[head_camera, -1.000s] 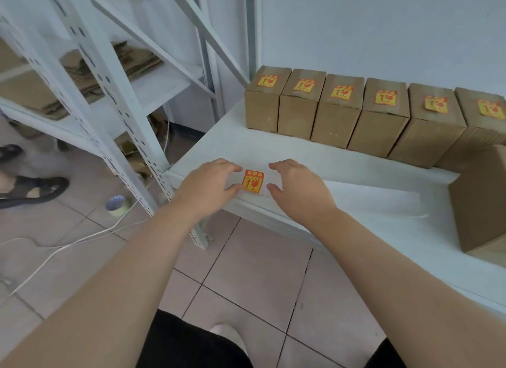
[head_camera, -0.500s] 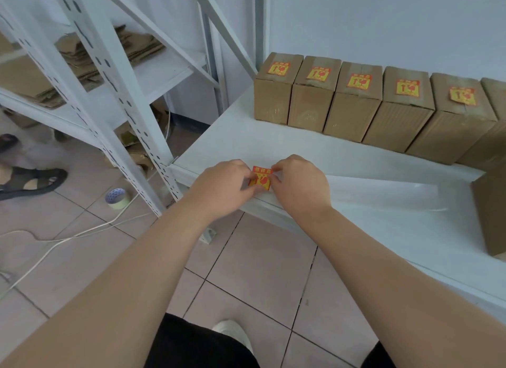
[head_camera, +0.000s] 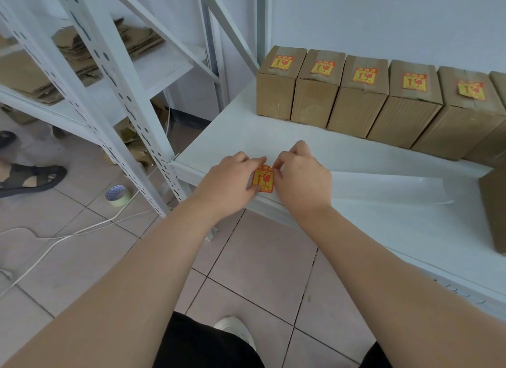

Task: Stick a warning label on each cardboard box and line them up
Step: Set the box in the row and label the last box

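A red and yellow warning label (head_camera: 263, 179) sits at the front edge of the white shelf (head_camera: 238, 132), on the end of a white backing strip (head_camera: 383, 186). My left hand (head_camera: 232, 180) holds the label's left side with thumb and fingers. My right hand (head_camera: 299, 175) pinches its upper right corner. Several cardboard boxes (head_camera: 356, 93) stand in a row along the back wall, each with a label on top. One more cardboard box (head_camera: 495, 208) without a visible label stands at the right edge, partly cut off.
A white metal rack (head_camera: 109, 66) stands to the left with flattened cardboard (head_camera: 82, 52) on its shelf. On the tiled floor lie a tape roll (head_camera: 118, 195) and a white cable (head_camera: 68, 236). Another person's sandalled foot (head_camera: 30, 175) is at the far left.
Both hands closed in on the label from either side. The label has lifted and turned more upright between my fingers.
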